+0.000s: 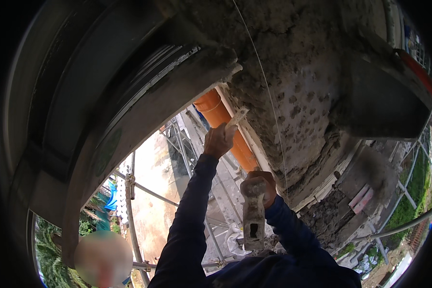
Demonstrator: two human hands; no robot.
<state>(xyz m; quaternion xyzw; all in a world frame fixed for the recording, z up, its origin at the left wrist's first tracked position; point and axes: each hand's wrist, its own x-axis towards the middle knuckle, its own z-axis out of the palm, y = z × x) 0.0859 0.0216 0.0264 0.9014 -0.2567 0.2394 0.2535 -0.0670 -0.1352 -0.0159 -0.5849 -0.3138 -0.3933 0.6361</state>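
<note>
My left hand point(219, 140) is raised, its fingers closed round a short, pale, flat strip point(237, 116). The strip's upper end lies in front of the orange pipe point(213, 109), close to the edge of the rough wall; its material is unclear. Lower and to the right, my right hand point(270, 188) is wrapped round a pale, mortar-caked tool point(254, 218). That tool has a rounded top, a broad flat lower part and a dark slot; its exact kind is unclear. A thin white string point(272, 96) runs down past the wall, right of both hands.
Rough, pitted mortar covers the wall point(302, 101). A dark, flat panel point(384, 96) juts out at the right. Scaffold poles point(132, 201) stand at the lower left, beside a person's blurred head point(103, 259). Rubble point(329, 216) lies on the ledge at the right.
</note>
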